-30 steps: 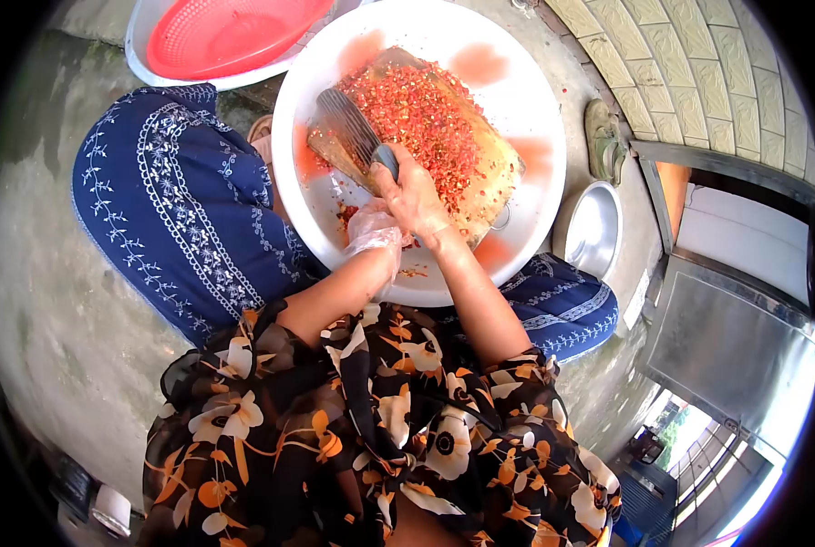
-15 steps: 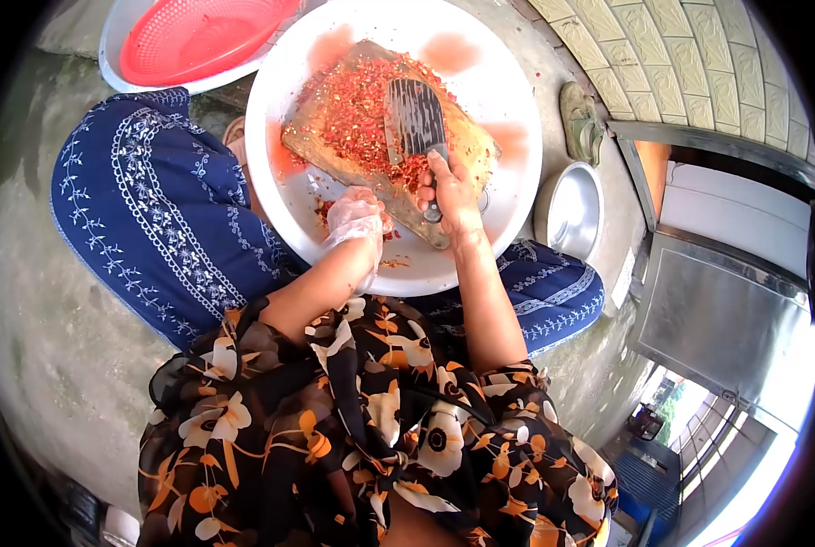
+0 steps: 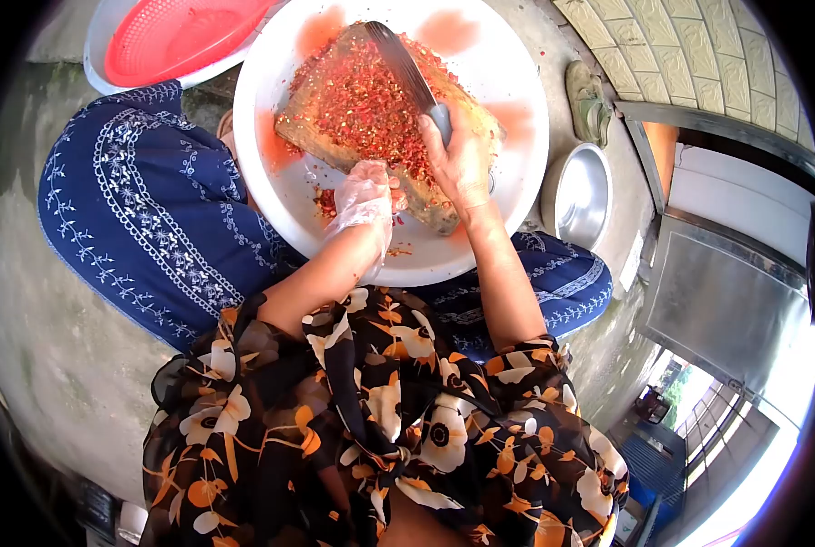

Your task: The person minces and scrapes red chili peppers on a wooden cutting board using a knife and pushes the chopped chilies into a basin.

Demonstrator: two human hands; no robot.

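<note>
A wooden chopping board lies inside a large white basin and is covered with chopped red chili. My right hand grips the handle of a cleaver, whose blade rests edge-down across the chili pile. My left hand, in a clear plastic glove, rests at the near edge of the board beside the chili, fingers curled; I cannot see anything in it.
The basin sits on my lap between blue patterned trouser legs. A red colander in a white basin is at the upper left. A metal bowl and a shoe lie on the concrete floor at right, by a tiled wall.
The cleaver has swung from the left of the board to the middle and now lies tilted across the far part of the pile. My gloved hand has moved up to the board's edge.
</note>
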